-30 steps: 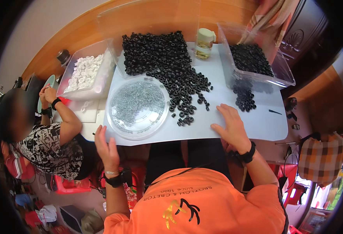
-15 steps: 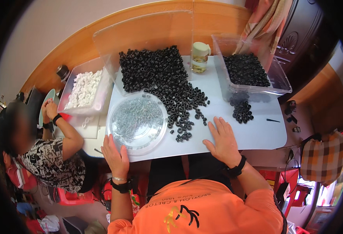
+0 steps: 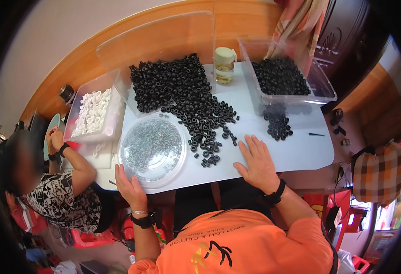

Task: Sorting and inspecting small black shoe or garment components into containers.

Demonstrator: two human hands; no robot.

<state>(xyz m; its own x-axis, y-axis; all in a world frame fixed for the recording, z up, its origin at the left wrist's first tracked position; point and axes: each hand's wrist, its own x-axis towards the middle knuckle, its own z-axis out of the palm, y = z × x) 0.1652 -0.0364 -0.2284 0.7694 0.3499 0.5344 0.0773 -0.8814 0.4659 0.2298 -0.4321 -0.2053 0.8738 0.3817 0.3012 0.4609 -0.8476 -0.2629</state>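
- The right hand (image 3: pixel 256 162) lies flat on the white table (image 3: pixel 301 150), palm down, its fingers slightly spread and holding nothing; the fingertips point toward the loose black rings (image 3: pixel 196 109) scattered just ahead of them, a placement that looks like a rest or brace within reach of the pile.
- The left hand (image 3: pixel 129 185) sits at the near edge of the table, fingers together and extended, their tips touching the rim of the round clear dish (image 3: pixel 152 148); it pinches nothing (it seems to steady the dish).
- The dish holds a layer of small grey metal bits and stands just left of the black rings' spill.
- Farther out, a clear tub (image 3: pixel 296 86) of more black rings stands to the right, a small jar (image 3: pixel 224 64) between tub and pile, and a tub of white pieces (image 3: pixel 93 112) to the left, beside another person's hands (image 3: pixel 54 139).
- Against the earlier pictures, both hands have barely shifted on the table; the view itself has swung, so the whole table sits differently in the picture.
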